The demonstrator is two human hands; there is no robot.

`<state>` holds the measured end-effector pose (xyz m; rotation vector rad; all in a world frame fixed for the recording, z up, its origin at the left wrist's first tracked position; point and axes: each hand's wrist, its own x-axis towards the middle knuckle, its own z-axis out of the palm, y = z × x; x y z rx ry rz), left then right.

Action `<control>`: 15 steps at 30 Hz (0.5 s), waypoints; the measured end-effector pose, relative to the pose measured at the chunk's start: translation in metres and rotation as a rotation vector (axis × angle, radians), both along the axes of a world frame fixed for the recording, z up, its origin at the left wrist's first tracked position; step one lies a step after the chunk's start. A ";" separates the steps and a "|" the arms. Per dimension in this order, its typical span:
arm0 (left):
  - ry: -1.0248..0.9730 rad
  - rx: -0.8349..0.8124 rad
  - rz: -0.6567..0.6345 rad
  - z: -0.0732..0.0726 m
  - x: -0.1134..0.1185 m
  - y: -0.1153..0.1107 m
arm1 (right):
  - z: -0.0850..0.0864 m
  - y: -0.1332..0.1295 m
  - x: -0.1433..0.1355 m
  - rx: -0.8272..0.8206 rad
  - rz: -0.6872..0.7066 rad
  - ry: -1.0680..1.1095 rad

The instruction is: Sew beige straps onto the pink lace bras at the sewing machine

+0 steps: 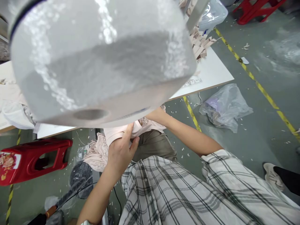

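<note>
Pale pink fabric with lace (114, 132) lies over my lap, below the near edge of a large grey machine head (112, 68). My left hand (120, 150) grips this fabric from the left, with the thumb and a finger showing on top of it. From the right, my right hand (156, 115) reaches to the same fabric under the machine head. Its fingers are hidden there, so their hold cannot be made out. The machine head also covers whatever lies beneath it on the table.
Behind the machine stretches a white tabletop (212, 70) with a ruler (193, 82) and cut beige strips (201, 45). More lace fabric (98, 151) hangs at left, near a red stool (39, 159). A plastic bag (227, 106) lies on the floor; another person's shoe (273, 175) is at right.
</note>
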<state>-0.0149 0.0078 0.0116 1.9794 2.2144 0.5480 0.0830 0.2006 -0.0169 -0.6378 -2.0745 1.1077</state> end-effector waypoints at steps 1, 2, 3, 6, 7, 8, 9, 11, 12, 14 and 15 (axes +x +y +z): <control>0.001 -0.003 0.002 0.000 0.000 0.000 | 0.000 0.000 0.000 -0.002 0.001 0.010; 0.002 -0.008 0.005 0.000 0.000 0.001 | 0.000 0.000 -0.001 -0.006 0.003 0.025; 0.003 -0.014 0.005 0.000 0.000 0.001 | 0.000 0.000 -0.001 -0.008 0.007 0.041; 0.010 -0.021 0.005 0.002 0.001 0.001 | -0.003 0.001 -0.003 -0.001 0.020 0.095; 0.013 -0.018 0.005 0.002 0.001 0.001 | -0.004 0.001 -0.003 0.002 0.019 0.116; 0.016 -0.014 0.003 0.003 0.001 0.001 | -0.005 0.001 -0.003 0.000 0.018 0.134; 0.019 -0.010 0.005 0.004 0.001 0.000 | -0.005 0.000 -0.004 -0.005 0.014 0.146; 0.024 -0.007 0.011 0.005 0.002 -0.001 | -0.005 0.000 -0.004 -0.020 0.000 0.147; 0.027 -0.005 0.015 0.005 0.002 -0.002 | -0.004 0.000 -0.003 -0.023 -0.006 0.142; 0.030 -0.003 0.025 0.006 0.003 -0.003 | -0.003 0.000 -0.003 -0.015 -0.015 0.146; 0.030 -0.002 0.028 0.006 0.003 -0.004 | -0.003 0.000 -0.003 -0.005 -0.014 0.156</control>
